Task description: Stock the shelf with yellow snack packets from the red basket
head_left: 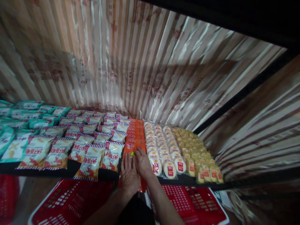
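My left hand (129, 172) and my right hand (142, 162) lie side by side, fingers stretched flat, on the front orange snack packet (134, 144) of a column of orange packets (135, 129) on a dark shelf (70, 171). Both hands press on that packet at the shelf's front edge. White, red and blue snack bags (91, 162) lie just left of my hands. Round white cakes in clear wrap (159, 150) lie just to the right.
Yellow wrapped pastries (197, 153) fill the shelf's right end and green and white bags (14, 131) the left end. Striped foil sheeting (145, 62) backs the shelf. Red plastic baskets (72, 200) (194, 203) sit below the shelf, with a dark frame bar (246, 90) at right.
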`<move>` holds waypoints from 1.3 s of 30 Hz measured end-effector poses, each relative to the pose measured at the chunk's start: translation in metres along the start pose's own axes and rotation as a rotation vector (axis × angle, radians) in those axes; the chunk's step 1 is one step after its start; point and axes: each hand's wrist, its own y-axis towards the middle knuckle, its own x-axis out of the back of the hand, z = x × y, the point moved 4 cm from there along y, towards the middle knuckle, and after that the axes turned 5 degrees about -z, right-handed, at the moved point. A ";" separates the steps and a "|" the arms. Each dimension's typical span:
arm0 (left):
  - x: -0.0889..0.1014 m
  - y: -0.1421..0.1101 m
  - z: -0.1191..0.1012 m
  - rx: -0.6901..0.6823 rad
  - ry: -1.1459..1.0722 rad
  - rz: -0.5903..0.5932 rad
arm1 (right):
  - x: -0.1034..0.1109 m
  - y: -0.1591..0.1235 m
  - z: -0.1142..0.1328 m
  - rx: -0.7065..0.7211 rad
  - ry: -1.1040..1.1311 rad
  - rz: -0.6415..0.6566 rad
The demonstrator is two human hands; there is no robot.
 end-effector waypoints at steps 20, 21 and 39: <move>-0.006 -0.003 -0.003 -0.034 -0.009 -0.137 | -0.014 0.006 -0.016 -0.049 0.022 -0.077; 0.001 -0.007 -0.003 -0.061 -0.007 -0.166 | -0.014 0.006 -0.016 -0.050 0.043 -0.099; 0.109 -0.024 0.145 0.035 -0.006 -0.482 | -0.049 -0.027 0.095 -0.184 0.307 -0.179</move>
